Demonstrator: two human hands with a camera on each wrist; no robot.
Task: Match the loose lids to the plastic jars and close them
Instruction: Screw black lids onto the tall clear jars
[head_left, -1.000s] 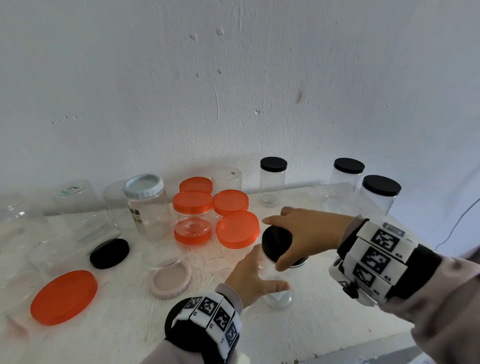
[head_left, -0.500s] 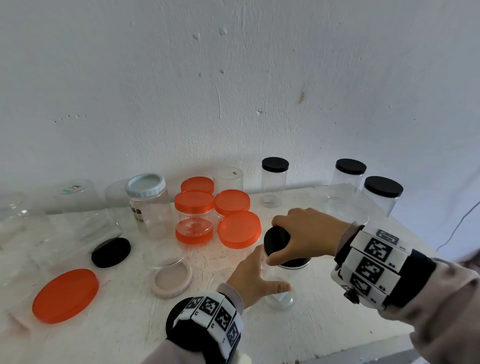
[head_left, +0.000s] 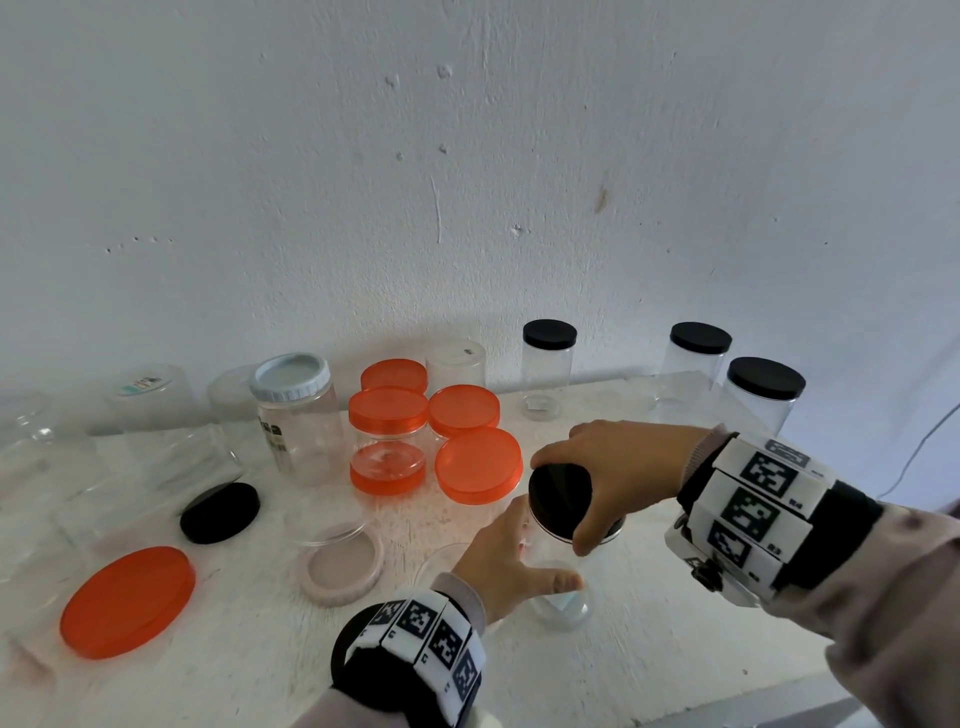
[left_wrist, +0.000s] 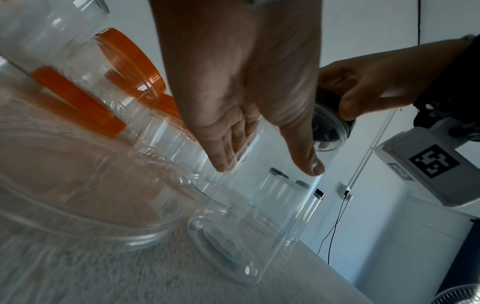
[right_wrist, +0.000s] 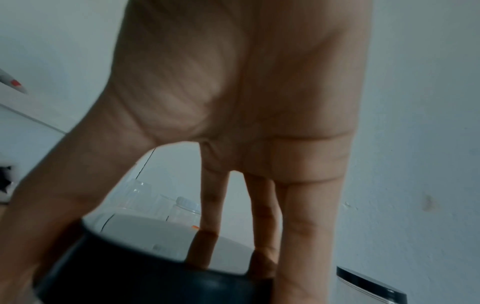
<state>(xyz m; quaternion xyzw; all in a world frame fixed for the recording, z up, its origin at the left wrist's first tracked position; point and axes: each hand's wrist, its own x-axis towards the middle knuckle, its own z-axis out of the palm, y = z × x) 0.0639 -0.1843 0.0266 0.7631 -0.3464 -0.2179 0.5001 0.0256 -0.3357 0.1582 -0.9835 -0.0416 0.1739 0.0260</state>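
Clear glossy plastic jar (head_left: 558, 597), matt black lid (head_left: 558, 493).

Wall (head_left: 467, 156): white plaster, pitted, one brown mark (head_left: 601, 200) at 1 o'clock. Table (head_left: 675, 649): white, scuffed top. Cable (head_left: 919, 452): thin, dark, at 3 o'clock against the wall. Wall socket (left_wrist: 346, 192): white, cable plugged in. Fan grille (left_wrist: 459, 294): 5 o'clock corner, left wrist view.

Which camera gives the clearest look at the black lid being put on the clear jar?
The head view: the black lid shows its top, gripped by the right hand over the clear jar. The left wrist view shows only its underside through the jar; the right wrist view shows its dark rim, blurred.
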